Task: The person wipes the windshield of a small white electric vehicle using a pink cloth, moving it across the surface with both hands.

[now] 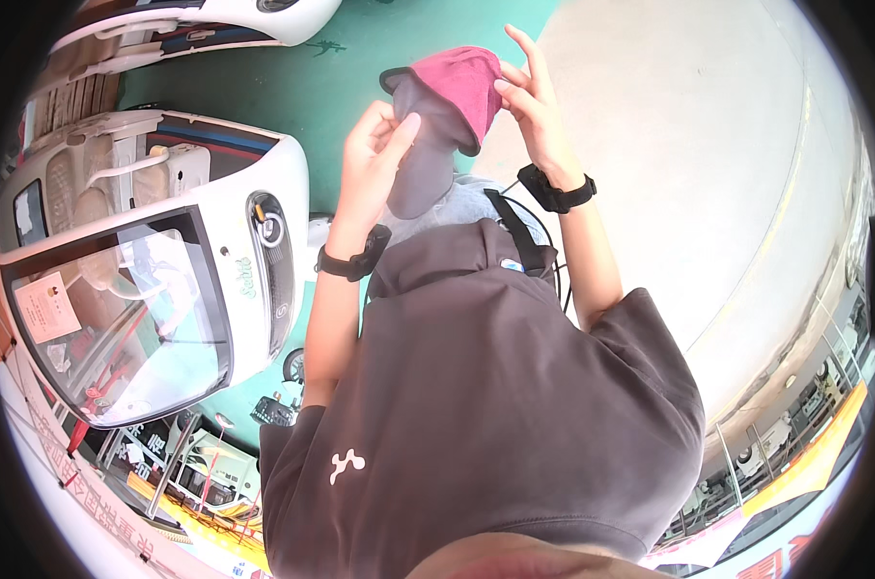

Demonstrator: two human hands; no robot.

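Note:
Both my hands are raised around a soft cloth item (459, 87), maroon on one side and grey on the other, with dark edging; its exact kind is unclear. My left hand (386, 141) pinches the grey part between thumb and fingers, and the grey cloth hangs down below it. On the other side, my right hand (528, 94) touches the maroon edge with thumb and fingertips, its index finger raised. Each wrist wears a black strap with a small device. Beneath the cloth, light blue denim (415, 221) and my dark shirt (495, 376) show.
A small white vehicle (253, 155) with a large windshield stands close at the left, and part of another (296, 18) is at the upper left. A green floor (263, 94) meets pale paving (662, 145). Near my waist are a black strap (517, 231) and cables.

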